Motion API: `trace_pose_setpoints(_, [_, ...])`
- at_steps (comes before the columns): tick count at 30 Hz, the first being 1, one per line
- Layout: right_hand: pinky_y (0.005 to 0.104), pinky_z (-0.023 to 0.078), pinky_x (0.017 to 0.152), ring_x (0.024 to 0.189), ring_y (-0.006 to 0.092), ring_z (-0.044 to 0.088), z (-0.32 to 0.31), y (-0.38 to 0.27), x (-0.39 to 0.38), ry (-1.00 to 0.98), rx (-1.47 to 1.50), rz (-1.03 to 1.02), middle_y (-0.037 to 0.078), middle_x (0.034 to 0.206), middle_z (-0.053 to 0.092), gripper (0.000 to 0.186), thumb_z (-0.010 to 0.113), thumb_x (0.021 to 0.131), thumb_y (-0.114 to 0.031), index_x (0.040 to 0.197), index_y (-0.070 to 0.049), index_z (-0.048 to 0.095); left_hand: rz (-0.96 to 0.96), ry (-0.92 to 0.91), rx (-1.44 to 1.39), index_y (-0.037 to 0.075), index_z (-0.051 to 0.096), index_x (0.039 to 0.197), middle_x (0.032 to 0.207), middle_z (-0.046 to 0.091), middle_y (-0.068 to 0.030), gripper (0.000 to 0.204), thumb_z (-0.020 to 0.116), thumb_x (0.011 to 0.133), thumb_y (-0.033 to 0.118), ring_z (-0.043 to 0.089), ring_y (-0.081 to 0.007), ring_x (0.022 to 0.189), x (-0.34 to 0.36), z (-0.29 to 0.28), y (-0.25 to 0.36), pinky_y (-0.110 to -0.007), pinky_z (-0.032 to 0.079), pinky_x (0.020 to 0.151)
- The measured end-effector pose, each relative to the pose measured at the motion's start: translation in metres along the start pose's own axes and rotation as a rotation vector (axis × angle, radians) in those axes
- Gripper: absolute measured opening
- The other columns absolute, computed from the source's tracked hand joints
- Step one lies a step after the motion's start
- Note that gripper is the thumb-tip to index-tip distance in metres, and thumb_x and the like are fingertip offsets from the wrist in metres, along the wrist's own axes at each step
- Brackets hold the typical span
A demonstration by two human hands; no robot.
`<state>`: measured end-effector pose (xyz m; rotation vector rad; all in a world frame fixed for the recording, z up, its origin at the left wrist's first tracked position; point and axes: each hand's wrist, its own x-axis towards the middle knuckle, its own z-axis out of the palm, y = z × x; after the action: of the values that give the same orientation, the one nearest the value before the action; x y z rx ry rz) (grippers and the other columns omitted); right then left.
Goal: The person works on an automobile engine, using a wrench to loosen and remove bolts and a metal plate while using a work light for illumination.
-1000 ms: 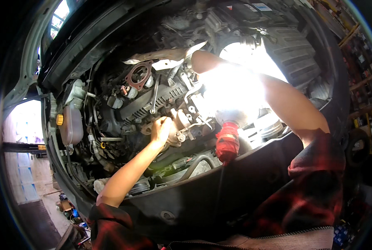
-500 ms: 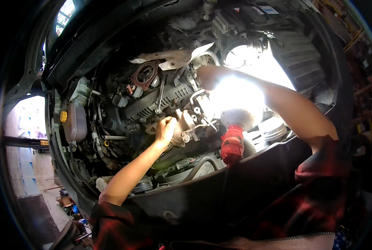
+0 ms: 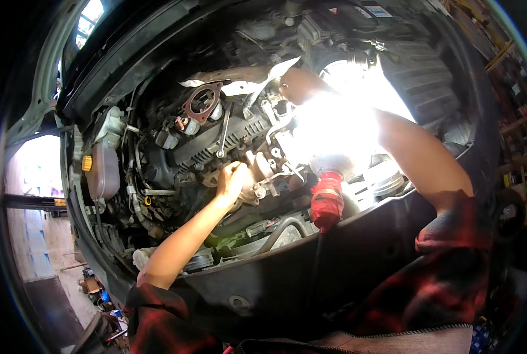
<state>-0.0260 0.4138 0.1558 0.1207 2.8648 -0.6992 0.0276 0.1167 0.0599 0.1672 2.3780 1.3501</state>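
My left hand (image 3: 234,177) is closed against a rusty metal housing (image 3: 256,180) low in the middle of the engine; what its fingers grip is hidden. My right hand (image 3: 299,87) reaches into the upper middle beside a curved metal shield (image 3: 234,88), its fingers mostly hidden by parts and glare. A very bright work lamp (image 3: 328,159) with a red wrapped handle (image 3: 326,200) sits below my right forearm. A wrench (image 3: 224,130) lies left of centre on a black ribbed cover (image 3: 195,152), beside a rust-brown ring-shaped flange (image 3: 203,103).
A translucent reservoir with a yellow cap (image 3: 103,174) is at the left of the engine bay. The dark front edge (image 3: 287,277) runs below my arms. A black ribbed box (image 3: 419,82) is at upper right. Shelving (image 3: 514,118) stands at far right; assorted clutter (image 3: 101,295) lies at lower left.
The view has shifted slightly. My left hand stays closed at the metal housing, and my right hand remains in the upper middle with only small movement.
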Motion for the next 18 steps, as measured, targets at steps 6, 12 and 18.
trace_pose_setpoints(6, [0.0373, 0.054, 0.078, 0.083, 0.0284, 0.069, -0.010, -0.008, -0.008, 0.058, 0.175, -0.136, 0.016, 0.083, 0.071, 0.031, 0.051, 0.092, -0.024, 0.094, -0.001, 0.071, -0.042, -0.006, 0.038, 0.006, 0.050, 0.070, 0.066, 0.043, 0.0062, 0.024, 0.052, 0.088, 0.021, 0.038, -0.0052, 0.064, -0.004, -0.002, 0.004, -0.026, 0.033, 0.058])
trace_pose_setpoints(12, [0.0330, 0.054, 0.065, 0.067, 0.0219, 0.069, -0.004, 0.005, 0.004, -0.049, 0.026, -0.195, 0.012, 0.069, 0.069, 0.031, 0.047, 0.091, -0.020, 0.088, 0.001, 0.071, 0.022, 0.010, 0.030, 0.002, 0.047, 0.067, 0.059, 0.043, -0.0008, 0.029, 0.052, 0.084, 0.025, 0.041, -0.0104, 0.060, 0.002, 0.004, 0.003, -0.032, 0.035, 0.056])
trace_pose_setpoints(18, [0.0365, 0.053, 0.065, 0.068, 0.0238, 0.068, 0.023, 0.016, 0.041, 0.007, -0.114, -0.466, 0.013, 0.073, 0.068, 0.027, 0.049, 0.088, -0.017, 0.087, -0.002, 0.071, -0.012, 0.062, 0.068, 0.001, 0.047, 0.068, 0.059, 0.043, -0.0010, 0.030, 0.052, 0.084, 0.026, 0.040, -0.0106, 0.060, -0.008, -0.003, 0.006, -0.032, 0.035, 0.056])
